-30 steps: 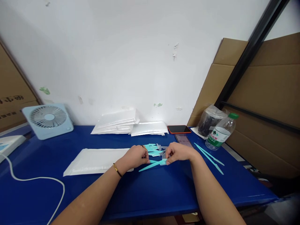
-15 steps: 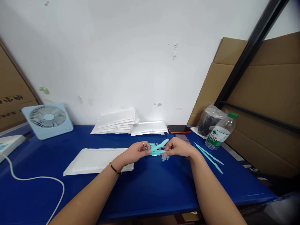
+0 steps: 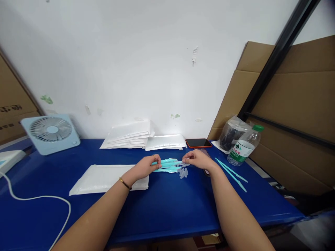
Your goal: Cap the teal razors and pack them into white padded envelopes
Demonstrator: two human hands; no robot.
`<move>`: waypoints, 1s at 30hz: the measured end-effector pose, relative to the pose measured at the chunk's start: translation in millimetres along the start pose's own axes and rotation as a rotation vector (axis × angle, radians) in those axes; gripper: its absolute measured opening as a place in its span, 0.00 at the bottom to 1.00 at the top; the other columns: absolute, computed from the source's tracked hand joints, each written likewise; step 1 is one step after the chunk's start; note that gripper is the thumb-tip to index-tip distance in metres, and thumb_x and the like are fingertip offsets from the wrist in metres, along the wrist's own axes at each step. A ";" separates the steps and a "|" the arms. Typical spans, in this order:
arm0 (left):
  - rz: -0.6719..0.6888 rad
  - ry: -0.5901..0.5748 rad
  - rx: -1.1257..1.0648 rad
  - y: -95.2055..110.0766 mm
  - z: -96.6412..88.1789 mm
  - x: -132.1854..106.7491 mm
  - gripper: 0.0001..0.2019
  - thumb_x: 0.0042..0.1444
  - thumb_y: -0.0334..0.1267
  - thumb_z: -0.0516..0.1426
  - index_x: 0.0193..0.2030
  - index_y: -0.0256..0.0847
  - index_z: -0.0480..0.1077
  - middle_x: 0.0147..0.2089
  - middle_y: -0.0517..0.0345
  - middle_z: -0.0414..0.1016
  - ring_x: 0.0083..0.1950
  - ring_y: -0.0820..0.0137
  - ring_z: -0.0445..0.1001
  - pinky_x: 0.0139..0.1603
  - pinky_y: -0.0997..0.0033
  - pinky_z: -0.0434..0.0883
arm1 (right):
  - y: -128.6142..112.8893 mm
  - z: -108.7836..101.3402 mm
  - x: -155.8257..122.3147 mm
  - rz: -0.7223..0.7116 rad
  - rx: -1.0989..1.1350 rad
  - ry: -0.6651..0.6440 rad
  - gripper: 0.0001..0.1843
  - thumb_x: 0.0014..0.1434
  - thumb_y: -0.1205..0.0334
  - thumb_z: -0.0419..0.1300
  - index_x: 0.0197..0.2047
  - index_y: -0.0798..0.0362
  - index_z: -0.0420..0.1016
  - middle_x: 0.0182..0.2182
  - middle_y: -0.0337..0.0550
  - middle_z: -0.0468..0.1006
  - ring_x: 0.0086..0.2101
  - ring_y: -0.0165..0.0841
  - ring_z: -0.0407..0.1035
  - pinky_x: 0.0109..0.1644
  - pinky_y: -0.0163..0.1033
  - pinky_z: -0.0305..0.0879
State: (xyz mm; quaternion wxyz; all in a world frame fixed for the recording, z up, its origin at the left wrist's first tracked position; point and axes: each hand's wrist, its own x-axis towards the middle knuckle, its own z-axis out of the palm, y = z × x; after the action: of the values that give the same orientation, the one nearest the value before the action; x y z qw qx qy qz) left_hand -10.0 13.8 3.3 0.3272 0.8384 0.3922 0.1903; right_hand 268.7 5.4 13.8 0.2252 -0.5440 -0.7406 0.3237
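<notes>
On tabletop, saw left hand gripping teal sticks, right hand pinched, hold unclear. Judged unfinished, with clear pieces loose.

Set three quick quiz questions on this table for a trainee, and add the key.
1. How many loose turquoise sticks lie near the plastic bottle?
2. True or false: the left hand is holding the plastic bottle.
3. The single white padded envelope lies: A) right of the plastic bottle; B) left of the turquoise bundle; C) on top of the turquoise bundle.

Key: 1, two; 2, false; 3, B.
</notes>
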 end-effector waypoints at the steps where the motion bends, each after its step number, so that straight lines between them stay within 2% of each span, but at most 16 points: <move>1: 0.000 0.004 0.001 -0.5 1.2 0.2 0.11 0.55 0.47 0.49 0.34 0.41 0.62 0.32 0.63 0.65 0.33 0.73 0.62 0.33 0.75 0.61 | -2.6 2.0 0.0 -0.008 -0.005 0.022 0.23 0.49 0.44 0.58 0.32 0.58 0.77 0.26 0.42 0.75 0.26 0.29 0.64 0.28 0.32 0.56; 3: 0.001 0.012 0.009 0.1 3.8 0.1 0.11 0.55 0.47 0.48 0.35 0.41 0.62 0.31 0.63 0.64 0.31 0.74 0.61 0.31 0.76 0.60 | -8.6 6.9 -0.1 -0.043 0.024 0.001 0.24 0.51 0.43 0.56 0.32 0.57 0.77 0.26 0.42 0.75 0.27 0.29 0.64 0.28 0.32 0.57; 6: 0.005 0.016 0.037 1.5 6.0 -0.5 0.12 0.55 0.47 0.48 0.35 0.42 0.63 0.30 0.64 0.63 0.29 0.74 0.59 0.30 0.76 0.58 | -13.9 12.0 -0.6 -0.104 0.071 -0.096 0.22 0.47 0.44 0.60 0.31 0.58 0.77 0.23 0.41 0.73 0.25 0.28 0.63 0.27 0.32 0.56; 8: 0.010 0.013 0.043 0.9 5.5 -1.0 0.11 0.55 0.47 0.48 0.35 0.42 0.63 0.30 0.64 0.64 0.29 0.74 0.59 0.30 0.76 0.58 | -12.4 10.6 -1.8 -0.121 0.088 -0.110 0.22 0.46 0.45 0.61 0.29 0.58 0.76 0.22 0.40 0.71 0.23 0.27 0.61 0.27 0.32 0.56; 13: -0.026 0.052 0.078 -2.5 2.2 -2.8 0.11 0.56 0.47 0.47 0.35 0.42 0.62 0.30 0.63 0.65 0.29 0.73 0.61 0.30 0.75 0.59 | -0.4 -0.8 -3.2 -0.024 0.033 -0.050 0.23 0.45 0.44 0.61 0.30 0.58 0.76 0.21 0.39 0.71 0.21 0.25 0.58 0.24 0.31 0.52; 16: -0.003 0.054 0.163 0.3 4.9 -3.8 0.10 0.57 0.46 0.47 0.37 0.42 0.62 0.30 0.63 0.66 0.28 0.73 0.62 0.29 0.75 0.58 | 3.9 -6.9 -2.7 0.001 -0.074 -0.036 0.21 0.44 0.45 0.62 0.31 0.57 0.78 0.23 0.41 0.74 0.24 0.29 0.62 0.26 0.32 0.55; 19: -0.006 0.035 0.263 6.3 11.7 -3.8 0.10 0.58 0.43 0.47 0.44 0.44 0.61 0.27 0.63 0.65 0.29 0.71 0.65 0.29 0.74 0.58 | 12.0 -24.2 -11.1 0.011 -0.156 0.156 0.17 0.50 0.50 0.57 0.33 0.54 0.77 0.29 0.43 0.77 0.31 0.33 0.67 0.33 0.34 0.59; 22: -0.011 0.020 0.359 12.3 17.4 -3.6 0.17 0.57 0.41 0.49 0.53 0.46 0.57 0.29 0.61 0.69 0.34 0.68 0.69 0.34 0.72 0.61 | 34.9 -53.8 -32.9 0.188 -0.351 0.456 0.12 0.50 0.56 0.55 0.32 0.52 0.77 0.32 0.44 0.77 0.34 0.36 0.68 0.35 0.36 0.59; 24: 0.010 0.022 0.437 14.9 19.0 -3.7 0.18 0.55 0.41 0.51 0.53 0.46 0.59 0.36 0.58 0.72 0.39 0.66 0.70 0.38 0.70 0.62 | 59.6 -72.8 -52.4 0.353 -0.426 0.584 0.12 0.48 0.59 0.55 0.32 0.53 0.77 0.30 0.45 0.77 0.32 0.37 0.69 0.34 0.37 0.60; 27: 0.029 0.017 0.521 16.1 19.4 -4.7 0.16 0.54 0.43 0.52 0.49 0.46 0.65 0.44 0.54 0.71 0.43 0.63 0.69 0.41 0.68 0.62 | 101.8 -90.4 -82.6 0.523 -0.467 0.602 0.11 0.45 0.61 0.58 0.33 0.53 0.77 0.30 0.46 0.78 0.32 0.39 0.70 0.34 0.38 0.61; 30: 0.040 0.010 0.545 15.5 20.3 -5.5 0.15 0.54 0.44 0.53 0.47 0.46 0.68 0.44 0.53 0.70 0.45 0.62 0.68 0.42 0.67 0.63 | 134.2 -95.6 -105.4 0.671 -0.450 0.506 0.09 0.38 0.61 0.62 0.27 0.53 0.77 0.27 0.48 0.77 0.30 0.41 0.71 0.31 0.40 0.63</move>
State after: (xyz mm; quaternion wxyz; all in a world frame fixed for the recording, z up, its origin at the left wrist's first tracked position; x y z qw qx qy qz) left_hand 6.6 -6.0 -0.7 0.0836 0.9021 0.4140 0.0884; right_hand 455.2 -45.9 -15.6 0.1581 -0.8500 -0.4979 0.0675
